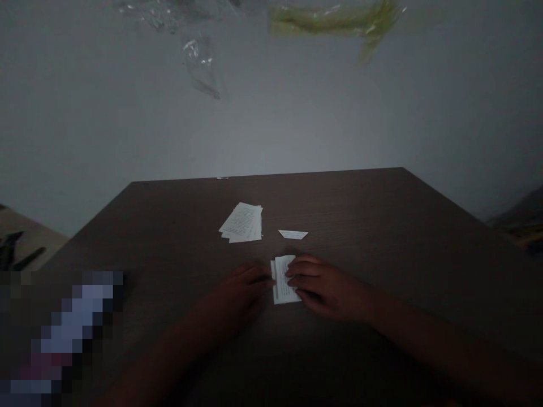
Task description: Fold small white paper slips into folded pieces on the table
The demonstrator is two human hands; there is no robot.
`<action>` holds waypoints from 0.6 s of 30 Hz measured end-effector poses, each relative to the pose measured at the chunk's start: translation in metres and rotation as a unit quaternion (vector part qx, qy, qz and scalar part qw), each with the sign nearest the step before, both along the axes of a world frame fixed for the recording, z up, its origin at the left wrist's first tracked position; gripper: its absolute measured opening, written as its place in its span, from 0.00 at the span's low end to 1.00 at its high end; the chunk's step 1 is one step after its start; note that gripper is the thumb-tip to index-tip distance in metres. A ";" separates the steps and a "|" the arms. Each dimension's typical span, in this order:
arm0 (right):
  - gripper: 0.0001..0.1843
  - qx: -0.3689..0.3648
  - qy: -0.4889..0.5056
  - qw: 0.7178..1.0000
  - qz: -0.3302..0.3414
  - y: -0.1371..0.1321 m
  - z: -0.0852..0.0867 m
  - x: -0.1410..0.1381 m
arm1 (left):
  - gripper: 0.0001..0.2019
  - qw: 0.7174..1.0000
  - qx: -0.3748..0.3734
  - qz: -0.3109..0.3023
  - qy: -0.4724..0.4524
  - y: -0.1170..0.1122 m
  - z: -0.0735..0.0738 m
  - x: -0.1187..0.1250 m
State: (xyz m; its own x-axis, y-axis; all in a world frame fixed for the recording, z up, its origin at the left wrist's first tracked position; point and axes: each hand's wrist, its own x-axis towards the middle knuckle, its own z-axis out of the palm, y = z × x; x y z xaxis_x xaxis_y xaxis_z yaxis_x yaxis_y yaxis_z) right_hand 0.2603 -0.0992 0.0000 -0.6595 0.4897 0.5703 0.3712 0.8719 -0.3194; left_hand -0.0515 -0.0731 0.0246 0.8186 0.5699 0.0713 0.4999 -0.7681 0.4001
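Observation:
A small sheet of printed paper, with a fold along its left side, lies on the table in front of me. My right hand rests over its right part, fingers stretched out and slightly apart, with the tips on the print. From the other side, my left hand reaches to the paper's left edge. Its fingers are extended and the tips touch or nearly touch that edge; dim light blurs the detail. Just beyond the sheet lies a small folded paper piece, shaped like a flat trapezoid.
A fanned stack of printed papers lies farther back on the dark wooden table. A white scrap sits at the far edge. Behind stands a grey wall with clear and yellow tape. A pixelated area covers the lower left.

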 end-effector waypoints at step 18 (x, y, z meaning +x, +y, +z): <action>0.19 -0.064 -0.084 0.994 0.002 -0.006 0.000 -0.001 | 0.23 0.999 -0.029 0.001 0.027 -0.001 0.017 0.003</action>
